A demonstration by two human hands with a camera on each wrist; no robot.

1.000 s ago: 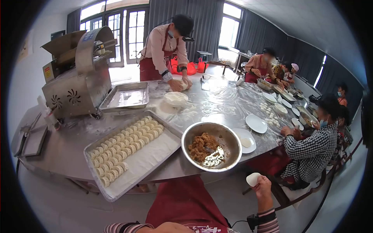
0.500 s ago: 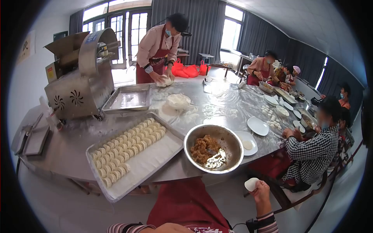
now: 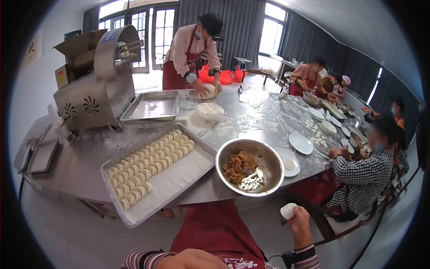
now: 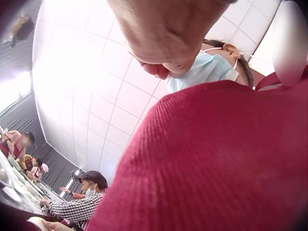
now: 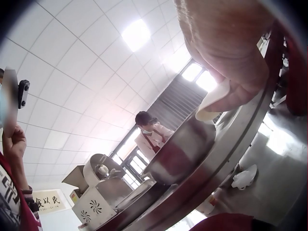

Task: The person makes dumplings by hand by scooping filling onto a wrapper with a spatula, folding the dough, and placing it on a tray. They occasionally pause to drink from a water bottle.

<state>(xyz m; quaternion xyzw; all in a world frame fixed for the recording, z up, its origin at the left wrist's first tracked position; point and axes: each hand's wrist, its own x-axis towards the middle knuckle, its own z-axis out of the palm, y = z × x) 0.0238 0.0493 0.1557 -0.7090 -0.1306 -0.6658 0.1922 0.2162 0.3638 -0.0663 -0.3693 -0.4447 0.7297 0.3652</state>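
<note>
My right hand (image 3: 301, 223) pinches a round white dumpling wrapper (image 3: 288, 210) by its edge, below the front edge of the table in the head view. In the right wrist view the wrapper (image 5: 214, 102) overlaps the rim of the metal bowl (image 5: 185, 151). Brown filling (image 3: 240, 167) with a utensil in it lies in that bowl. My left hand (image 3: 195, 260) is raised before my chest. Its fingers are loosely curled in the left wrist view, with nothing seen in them. A tray (image 3: 168, 197) of folded dumplings (image 3: 154, 163) stands left of the bowl.
A white plate (image 3: 293, 169) with a wrapper sits right of the bowl; another plate (image 3: 301, 142) lies behind it. Across the table a person (image 3: 192, 56) presses dough (image 3: 207, 92). At left stands a steel machine (image 3: 96, 92). A person in checks (image 3: 365, 175) sits close on the right.
The head view has shifted slightly. More of my left hand shows at the bottom; my right hand still pinches the wrapper. The person across has bent forward again over the dough.
</note>
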